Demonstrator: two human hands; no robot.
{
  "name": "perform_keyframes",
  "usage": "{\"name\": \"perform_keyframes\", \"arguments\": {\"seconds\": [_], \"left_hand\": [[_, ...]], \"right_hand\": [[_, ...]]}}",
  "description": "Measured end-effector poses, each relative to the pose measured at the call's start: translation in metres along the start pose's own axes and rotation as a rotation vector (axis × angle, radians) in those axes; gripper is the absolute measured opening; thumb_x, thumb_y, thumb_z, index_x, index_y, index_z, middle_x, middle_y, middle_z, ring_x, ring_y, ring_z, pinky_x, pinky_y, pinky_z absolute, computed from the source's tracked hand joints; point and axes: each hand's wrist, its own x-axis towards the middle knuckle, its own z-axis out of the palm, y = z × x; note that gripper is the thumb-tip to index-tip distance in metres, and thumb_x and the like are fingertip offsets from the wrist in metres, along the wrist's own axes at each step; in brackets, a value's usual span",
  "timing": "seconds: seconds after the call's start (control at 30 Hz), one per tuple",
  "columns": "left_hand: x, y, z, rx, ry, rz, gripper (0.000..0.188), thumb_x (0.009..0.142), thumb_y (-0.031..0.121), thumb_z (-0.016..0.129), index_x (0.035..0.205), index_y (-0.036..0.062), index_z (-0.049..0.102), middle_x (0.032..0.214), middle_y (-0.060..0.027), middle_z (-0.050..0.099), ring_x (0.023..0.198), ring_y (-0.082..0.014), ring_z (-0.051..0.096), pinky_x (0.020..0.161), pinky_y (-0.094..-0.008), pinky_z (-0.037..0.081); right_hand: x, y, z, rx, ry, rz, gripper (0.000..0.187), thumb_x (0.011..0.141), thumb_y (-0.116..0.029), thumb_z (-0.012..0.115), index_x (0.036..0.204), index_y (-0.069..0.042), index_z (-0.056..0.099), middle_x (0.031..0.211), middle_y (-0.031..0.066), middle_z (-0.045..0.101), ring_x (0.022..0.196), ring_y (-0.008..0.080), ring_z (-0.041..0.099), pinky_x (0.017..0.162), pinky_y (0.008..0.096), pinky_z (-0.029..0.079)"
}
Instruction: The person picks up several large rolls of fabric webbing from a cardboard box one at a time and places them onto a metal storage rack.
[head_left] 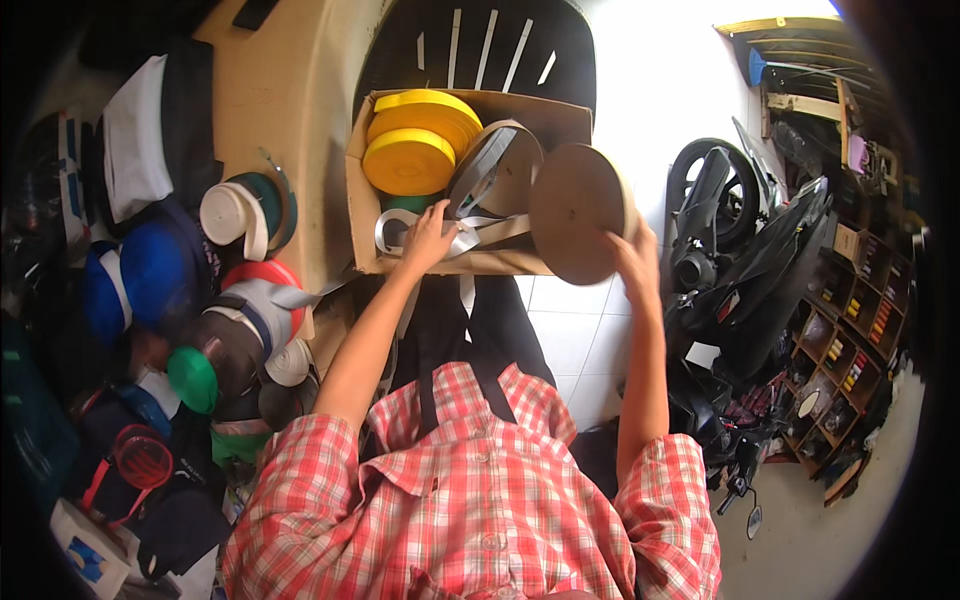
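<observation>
An open cardboard box [357, 220] stands in front of me, filled with rolls of webbing strap. My right hand [634, 262] grips the rim of a large, flat brown roll of webbing [578, 215], tilted over the box's right side. Inside the box, my left hand [428, 240] has its fingers closed at a loose white webbing strap [462, 240]; the fingertips are partly hidden among the straps. Two yellow rolls [408, 162] lie stacked at the box's left. Beside them leans a dark roll with a grey strap [490, 170].
A black chair back [480, 50] rises behind the box. To the left, more webbing rolls, including a cream one [222, 214] and a green one [192, 380], crowd a tan surface [262, 110]. A motorcycle [745, 230] and a wooden shelf of spools [850, 340] stand at the right.
</observation>
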Motion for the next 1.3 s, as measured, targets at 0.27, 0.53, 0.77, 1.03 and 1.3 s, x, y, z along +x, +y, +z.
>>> {"name": "perform_keyframes", "arguments": {"seconds": [0.27, 0.53, 0.77, 1.03, 1.3], "left_hand": [[-0.074, -0.02, -0.007, 0.026, -0.115, -0.008, 0.039, 0.087, 0.026, 0.061, 0.12, 0.0072, 0.051, 0.113, -0.0196, 0.061, 0.108, -0.0393, 0.055, 0.092, -0.0462, 0.044], [-0.111, -0.024, -0.015, 0.098, -0.009, 0.147, 0.035, 0.085, 0.025, 0.061, 0.114, 0.0047, 0.058, 0.109, -0.0162, 0.062, 0.106, -0.0356, 0.054, 0.096, -0.0422, 0.041], [-0.14, 0.04, -0.016, -0.188, 0.07, 0.04, 0.033, 0.088, 0.025, 0.061, 0.113, 0.0044, 0.059, 0.106, -0.0185, 0.066, 0.103, -0.0338, 0.062, 0.088, -0.0405, 0.048], [-0.218, 0.187, 0.067, -0.46, -0.114, 0.137, 0.029, 0.092, 0.02, 0.059, 0.116, 0.0048, 0.06, 0.102, -0.0119, 0.069, 0.092, -0.0196, 0.067, 0.083, -0.0321, 0.051], [-0.294, 0.259, 0.091, -0.401, -0.643, 0.207, 0.041, 0.094, 0.034, 0.055, 0.127, 0.0101, 0.054, 0.116, -0.0164, 0.063, 0.11, -0.0273, 0.059, 0.095, -0.0395, 0.046]], "right_hand": [[-0.169, -0.098, -0.121, 0.165, 0.208, -0.022, 0.043, 0.069, -0.005, 0.066, 0.11, 0.006, 0.059, 0.098, 0.0074, 0.064, 0.089, 0.0157, 0.06, 0.084, 0.0283, 0.044], [-0.308, -0.116, -0.214, 0.031, 0.287, -0.09, 0.059, 0.059, -0.012, 0.07, 0.115, 0.004, 0.058, 0.096, 0.0066, 0.062, 0.091, 0.0177, 0.057, 0.086, 0.0304, 0.041], [-0.401, -0.096, -0.274, -0.41, 0.132, -0.073, 0.06, 0.053, -0.019, 0.074, 0.108, 0.002, 0.062, 0.087, 0.0095, 0.064, 0.08, 0.0247, 0.059, 0.077, 0.0342, 0.043], [-0.538, -0.021, -0.34, -0.348, 0.249, 0.001, 0.059, 0.052, -0.018, 0.077, 0.105, 0.001, 0.063, 0.082, 0.0088, 0.063, 0.083, 0.0196, 0.055, 0.082, 0.0331, 0.041], [-0.57, 0.024, -0.336, -0.281, 0.122, 0.236, 0.067, 0.053, -0.015, 0.076, 0.116, 0.001, 0.059, 0.094, 0.0094, 0.056, 0.094, 0.0199, 0.05, 0.085, 0.0328, 0.039]]}}
